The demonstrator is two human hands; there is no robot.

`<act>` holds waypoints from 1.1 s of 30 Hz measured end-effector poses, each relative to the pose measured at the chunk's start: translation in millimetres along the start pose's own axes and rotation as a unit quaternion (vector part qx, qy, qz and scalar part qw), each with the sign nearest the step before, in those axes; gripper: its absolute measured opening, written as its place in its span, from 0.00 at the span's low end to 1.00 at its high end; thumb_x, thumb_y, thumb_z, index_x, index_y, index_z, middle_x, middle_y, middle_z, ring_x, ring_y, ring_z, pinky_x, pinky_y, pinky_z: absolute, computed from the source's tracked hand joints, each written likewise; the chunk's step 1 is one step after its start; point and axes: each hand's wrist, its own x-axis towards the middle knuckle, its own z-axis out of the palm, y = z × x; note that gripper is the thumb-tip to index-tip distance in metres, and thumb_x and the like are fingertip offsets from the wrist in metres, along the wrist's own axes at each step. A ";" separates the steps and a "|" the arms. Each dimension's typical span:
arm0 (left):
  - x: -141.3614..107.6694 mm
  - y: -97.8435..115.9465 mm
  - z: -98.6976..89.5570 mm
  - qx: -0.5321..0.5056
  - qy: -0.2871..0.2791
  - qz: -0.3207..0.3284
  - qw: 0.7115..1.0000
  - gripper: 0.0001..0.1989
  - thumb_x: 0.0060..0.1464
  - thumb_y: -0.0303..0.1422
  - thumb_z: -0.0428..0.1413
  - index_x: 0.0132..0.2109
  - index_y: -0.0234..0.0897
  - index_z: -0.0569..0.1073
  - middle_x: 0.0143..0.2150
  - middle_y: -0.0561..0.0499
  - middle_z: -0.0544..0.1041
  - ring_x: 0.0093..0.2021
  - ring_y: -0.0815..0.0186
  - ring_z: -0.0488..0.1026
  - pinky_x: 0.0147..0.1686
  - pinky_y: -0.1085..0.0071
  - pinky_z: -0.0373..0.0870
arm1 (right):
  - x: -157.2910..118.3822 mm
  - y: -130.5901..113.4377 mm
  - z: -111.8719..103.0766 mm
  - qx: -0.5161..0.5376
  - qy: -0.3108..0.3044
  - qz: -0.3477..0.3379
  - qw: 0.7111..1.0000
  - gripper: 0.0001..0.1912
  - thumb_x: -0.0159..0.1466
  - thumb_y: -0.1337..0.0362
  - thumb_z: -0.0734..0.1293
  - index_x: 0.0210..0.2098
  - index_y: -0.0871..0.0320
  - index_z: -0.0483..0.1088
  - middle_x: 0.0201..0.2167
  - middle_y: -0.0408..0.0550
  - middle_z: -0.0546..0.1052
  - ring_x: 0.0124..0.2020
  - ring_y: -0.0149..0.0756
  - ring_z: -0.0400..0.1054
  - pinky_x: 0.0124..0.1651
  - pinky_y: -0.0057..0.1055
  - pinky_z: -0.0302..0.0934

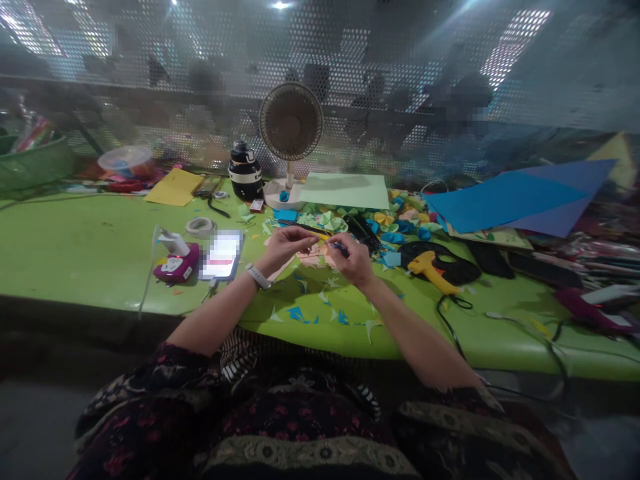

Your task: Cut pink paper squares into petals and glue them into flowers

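Observation:
My left hand point(290, 244), with a white watch on its wrist, is raised over the table with thumb and fingers pinched together. What it pinches is too small to name. My right hand point(353, 259) faces it, its fingers closed around a slim dark-blue item point(340, 249) whose kind I cannot tell. The fingertips of both hands nearly meet. Beneath them lie pale peach paper pieces point(307, 259). Blue and light green paper scraps point(297, 313) are scattered between my forearms. Just beyond the hands is a heap of folded green paper pieces point(330, 221), partly hidden.
A yellow glue gun point(431, 270) with a trailing black cord lies at right, near large blue sheets point(520, 193). A phone point(221, 255), tape roll point(201, 227) and purple power adapter point(176, 263) are at left. Behind stand a fan point(291, 123) and black bottle point(245, 175).

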 end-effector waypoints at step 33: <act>0.1 -8.4 -5.1 0.051 -0.089 0.010 0.995 0.19 0.43 0.44 0.69 0.37 0.33 0.82 0.28 0.47 0.80 0.25 0.71 0.73 0.26 0.74 0.73 | 0.0 3.6 2.9 -0.035 -0.049 -0.032 0.998 0.15 0.66 0.56 0.61 0.41 0.56 0.77 0.38 0.51 0.83 0.37 0.41 0.77 0.42 0.34 0.67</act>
